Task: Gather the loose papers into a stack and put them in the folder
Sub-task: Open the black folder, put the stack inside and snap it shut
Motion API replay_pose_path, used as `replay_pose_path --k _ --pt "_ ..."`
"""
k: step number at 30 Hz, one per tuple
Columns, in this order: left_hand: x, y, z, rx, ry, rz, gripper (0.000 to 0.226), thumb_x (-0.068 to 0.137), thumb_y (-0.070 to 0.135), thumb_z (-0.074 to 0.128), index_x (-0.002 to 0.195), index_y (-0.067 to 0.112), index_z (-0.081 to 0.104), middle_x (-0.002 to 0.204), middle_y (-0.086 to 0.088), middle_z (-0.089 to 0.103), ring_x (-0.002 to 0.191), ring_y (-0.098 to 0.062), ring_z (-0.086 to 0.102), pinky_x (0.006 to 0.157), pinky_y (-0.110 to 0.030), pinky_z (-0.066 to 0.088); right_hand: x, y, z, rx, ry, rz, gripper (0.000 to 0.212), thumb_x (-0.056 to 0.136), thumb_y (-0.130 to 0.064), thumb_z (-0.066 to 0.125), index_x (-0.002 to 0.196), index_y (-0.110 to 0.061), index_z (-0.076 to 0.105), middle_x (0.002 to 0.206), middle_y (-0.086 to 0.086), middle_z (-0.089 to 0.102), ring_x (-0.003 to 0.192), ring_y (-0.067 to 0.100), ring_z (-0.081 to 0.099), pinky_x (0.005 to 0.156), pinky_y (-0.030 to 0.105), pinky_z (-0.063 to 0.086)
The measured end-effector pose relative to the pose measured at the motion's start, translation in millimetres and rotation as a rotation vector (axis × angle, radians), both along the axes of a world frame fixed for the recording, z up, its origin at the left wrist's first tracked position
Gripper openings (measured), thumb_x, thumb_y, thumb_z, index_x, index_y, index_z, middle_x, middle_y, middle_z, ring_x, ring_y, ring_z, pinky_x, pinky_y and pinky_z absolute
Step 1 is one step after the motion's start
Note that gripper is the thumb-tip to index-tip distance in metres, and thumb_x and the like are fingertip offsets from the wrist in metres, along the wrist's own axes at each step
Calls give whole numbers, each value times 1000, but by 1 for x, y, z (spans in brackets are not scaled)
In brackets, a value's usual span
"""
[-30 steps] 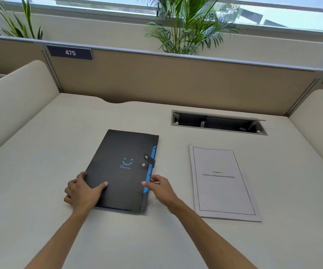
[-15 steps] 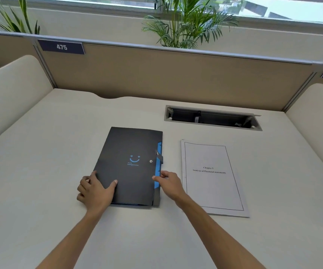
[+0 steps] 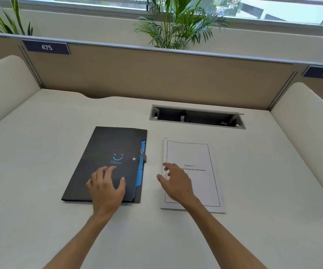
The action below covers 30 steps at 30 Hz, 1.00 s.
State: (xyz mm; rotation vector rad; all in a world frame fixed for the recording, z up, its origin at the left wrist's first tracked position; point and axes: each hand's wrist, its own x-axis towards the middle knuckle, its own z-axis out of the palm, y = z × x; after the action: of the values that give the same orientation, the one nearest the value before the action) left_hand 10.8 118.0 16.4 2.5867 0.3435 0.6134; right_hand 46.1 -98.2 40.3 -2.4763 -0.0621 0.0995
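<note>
Black folder (image 3: 106, 162) under the spread left hand (image 3: 106, 189); right hand (image 3: 176, 183), grip apart, over the papers' (image 3: 205, 183) left edge.

Black folder (image 3: 106, 152) with blue smiley and blue inner tabs, white papers (image 3: 199, 152) black-bordered, cream desk (image 3: 40, 152), navy number plates (image 3: 46, 47).

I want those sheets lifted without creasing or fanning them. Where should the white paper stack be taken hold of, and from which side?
Probably the paper stack's left long edge, coming from the folder side. It lies flat on the desk, so only edges offer purchase; that one looks slightly raised at its far corner, and the open right hand is over it.
</note>
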Motion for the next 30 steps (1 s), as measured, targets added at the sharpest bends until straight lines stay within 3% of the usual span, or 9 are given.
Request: replay_pose_path --k 3,6,11,16,22,25,28,30 --pt "-3 -31 -4 -43 16 -102 37 80 26 72 113 12 65 105 -6 63 98 -25 55 83 -34 33 -1 -27 1 -112 -62 5 52 95 -44 52 141 -22 50 131 -3 62 114 16 61 93 33 48" --pt "-7 -59 -10 -69 122 -146 39 83 30 71 116 10 65 103 -3 61 93 -19 52 81 -32 35 -1 -49 0 -213 -64 19 47 97 -40 48 139 -20 53 132 0 62 116 19 61 92 34 48" --pt "-13 -98 -26 -39 285 -170 50 88 47 58 127 16 61 120 -1 56 114 -19 48 98 -38 35 0 -70 -9 -358 51 89 44 98 -31 46 139 -16 51 139 4 54 123 26 55 96 37 47" --pt "-9 -115 -29 25 310 -201 51 88 55 51 122 18 61 122 1 49 117 -18 43 98 -36 32 -3 -75 -20 -368 84 97 37 94 -27 51 127 -12 58 132 4 53 113 26 56 86 35 47" --pt "-1 -134 -26 -91 461 -222 66 84 53 60 138 19 43 141 -3 34 132 -23 28 104 -38 29 -1 -74 -19 -414 59 121 32 93 -25 52 119 -9 62 131 4 54 105 28 60 80 35 47" --pt "5 -143 -18 -275 504 -208 65 87 36 66 140 15 35 144 -7 36 131 -25 33 104 -39 34 0 -76 -20 -410 59 130 31 92 -24 51 116 -9 63 130 4 53 105 29 59 79 34 46" --pt "12 -149 -8 -681 513 -187 54 91 16 63 136 18 33 136 -11 49 118 -25 51 98 -35 45 -1 -76 -20 -402 49 137 31 93 -25 51 117 -9 62 130 4 53 104 28 59 78 34 45" --pt "16 -152 -4 -873 549 -131 49 93 13 61 133 20 34 132 -9 51 110 -22 53 92 -32 46 -2 -76 -19 -402 42 134 30 93 -25 51 116 -9 63 130 4 53 104 28 60 79 35 45"
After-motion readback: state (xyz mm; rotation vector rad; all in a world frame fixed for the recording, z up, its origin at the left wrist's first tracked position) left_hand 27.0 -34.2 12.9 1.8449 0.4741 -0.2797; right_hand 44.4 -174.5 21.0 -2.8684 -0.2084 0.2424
